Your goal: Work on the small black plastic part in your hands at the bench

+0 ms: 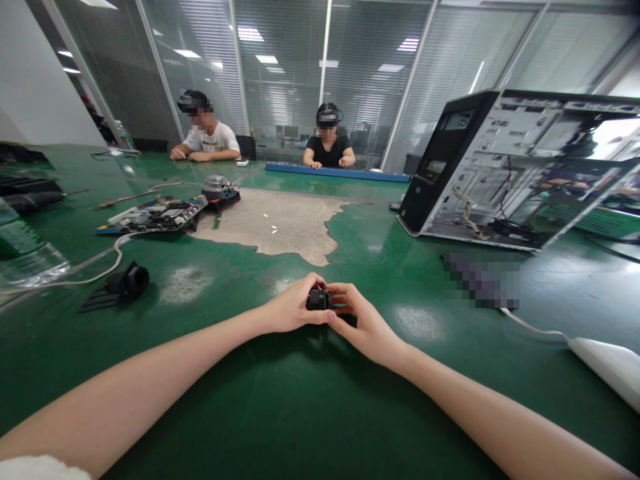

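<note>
Between my two hands, just above the green table [280,393], is a small black object [317,300] with a blocky body; its exact kind I cannot make out. My left hand [295,307] is closed round it from the left, thumb along the near side. From the right, the fingers and thumb of my right hand [357,320] pinch the object's right end. The fingers cover part of it. To the left on the table lies a black part with a round barrel and flat slotted base [125,283].
An opened computer case [450,167] stands at right, near a blurred dark object [480,280] and a white device [605,367]. A circuit board [155,215], a cooler [220,190] and a plastic bottle [30,247] are left. Two people sit across, beyond a blue bar [340,172].
</note>
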Motion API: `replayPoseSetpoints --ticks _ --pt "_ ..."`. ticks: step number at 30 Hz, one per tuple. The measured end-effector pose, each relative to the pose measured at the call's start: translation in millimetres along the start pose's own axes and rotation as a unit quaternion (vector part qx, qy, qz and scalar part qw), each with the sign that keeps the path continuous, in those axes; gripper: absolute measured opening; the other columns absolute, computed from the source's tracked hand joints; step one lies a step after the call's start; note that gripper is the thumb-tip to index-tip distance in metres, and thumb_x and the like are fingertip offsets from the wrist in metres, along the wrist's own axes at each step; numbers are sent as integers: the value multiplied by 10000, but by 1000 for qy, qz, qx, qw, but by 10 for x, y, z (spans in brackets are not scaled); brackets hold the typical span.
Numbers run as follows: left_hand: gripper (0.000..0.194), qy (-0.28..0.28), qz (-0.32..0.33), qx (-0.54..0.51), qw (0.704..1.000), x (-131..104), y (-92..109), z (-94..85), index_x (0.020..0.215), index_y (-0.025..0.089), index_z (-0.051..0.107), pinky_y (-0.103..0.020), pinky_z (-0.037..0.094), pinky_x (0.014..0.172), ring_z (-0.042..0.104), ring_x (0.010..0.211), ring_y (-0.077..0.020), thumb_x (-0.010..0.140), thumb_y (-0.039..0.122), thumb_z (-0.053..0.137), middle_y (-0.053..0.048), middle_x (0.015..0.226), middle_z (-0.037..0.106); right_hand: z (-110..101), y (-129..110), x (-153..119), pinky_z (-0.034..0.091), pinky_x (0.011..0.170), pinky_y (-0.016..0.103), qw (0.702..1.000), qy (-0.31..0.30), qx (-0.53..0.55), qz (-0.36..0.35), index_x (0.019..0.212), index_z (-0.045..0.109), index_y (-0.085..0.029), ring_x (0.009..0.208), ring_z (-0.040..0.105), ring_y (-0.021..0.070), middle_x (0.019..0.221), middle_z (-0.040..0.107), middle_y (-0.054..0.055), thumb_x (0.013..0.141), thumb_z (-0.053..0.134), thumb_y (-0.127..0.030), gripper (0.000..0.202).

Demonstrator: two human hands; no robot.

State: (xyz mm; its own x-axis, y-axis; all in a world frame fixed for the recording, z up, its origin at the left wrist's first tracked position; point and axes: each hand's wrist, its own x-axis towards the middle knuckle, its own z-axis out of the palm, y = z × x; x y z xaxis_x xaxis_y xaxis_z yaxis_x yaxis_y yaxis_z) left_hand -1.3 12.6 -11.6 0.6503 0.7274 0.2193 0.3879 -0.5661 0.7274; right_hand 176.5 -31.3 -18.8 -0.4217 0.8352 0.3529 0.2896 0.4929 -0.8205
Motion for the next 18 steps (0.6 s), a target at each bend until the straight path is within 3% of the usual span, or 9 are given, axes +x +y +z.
replayPoseSetpoints --ticks 9,18 --pt "448 3 6 9 1000 -2 14 1 997 171 406 -284 399 674 482 787 -173 718 484 564 -31 905 498 13 16 0 517 808 350 999 7 -9 -35 1069 433 -235 1008 512 184 1046 479 54 795 526 -193 292" --pt "446 4 2 11 1000 -1 1 -1 997 170 408 -291 410 682 493 789 -175 719 484 559 -35 908 512 2 -1 2 510 825 390 1000 4 -3 -11 1085 414 -227 1007 538 193 1060 514 66 833 502 -262 269"
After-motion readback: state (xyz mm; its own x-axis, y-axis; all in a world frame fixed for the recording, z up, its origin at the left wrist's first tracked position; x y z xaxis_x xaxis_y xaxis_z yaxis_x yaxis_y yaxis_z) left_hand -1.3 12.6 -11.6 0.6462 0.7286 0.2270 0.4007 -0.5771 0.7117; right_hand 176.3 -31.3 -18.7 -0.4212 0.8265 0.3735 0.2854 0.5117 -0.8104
